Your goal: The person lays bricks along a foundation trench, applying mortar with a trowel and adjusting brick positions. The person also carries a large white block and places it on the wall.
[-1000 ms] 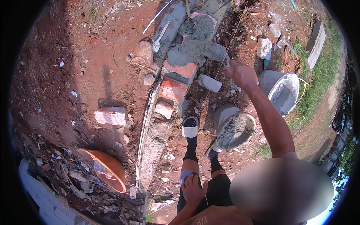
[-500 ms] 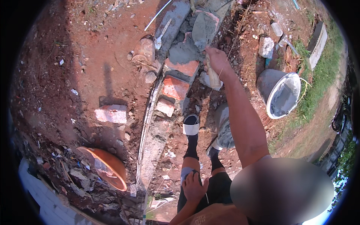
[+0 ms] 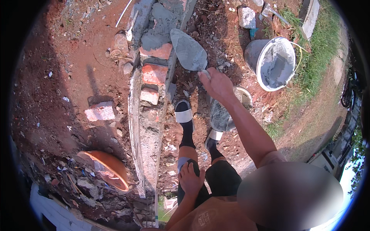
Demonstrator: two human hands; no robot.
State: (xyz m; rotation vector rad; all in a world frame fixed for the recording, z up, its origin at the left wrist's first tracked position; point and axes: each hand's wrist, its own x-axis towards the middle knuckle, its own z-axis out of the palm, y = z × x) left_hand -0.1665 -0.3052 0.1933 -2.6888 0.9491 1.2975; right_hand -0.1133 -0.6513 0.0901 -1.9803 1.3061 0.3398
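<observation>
Now the right hand (image 3: pixel 218 85) is clamping round the handle (image 3: pixel 206 73) of the trowel (image 3: pixel 189 51), whose blade is slanting across the brick wall's (image 3: pixel 149 134) right edge, near wet mortar (image 3: pixel 157 27); the left hand (image 3: pixel 191 178) is resting on the left knee (image 3: pixel 184 163), fingers apart.

Around us we see bare reddish-brown earth (image 3: pixel 79 73) strewn with pale chips (image 3: pixel 50 74), a broad shadow (image 3: pixel 36 100) darkening its left side. To our right we see green grass (image 3: pixel 325 48) in strong sunlight and, past it, foliage (image 3: pixel 359 163) against bright sky (image 3: pixel 348 183).
</observation>
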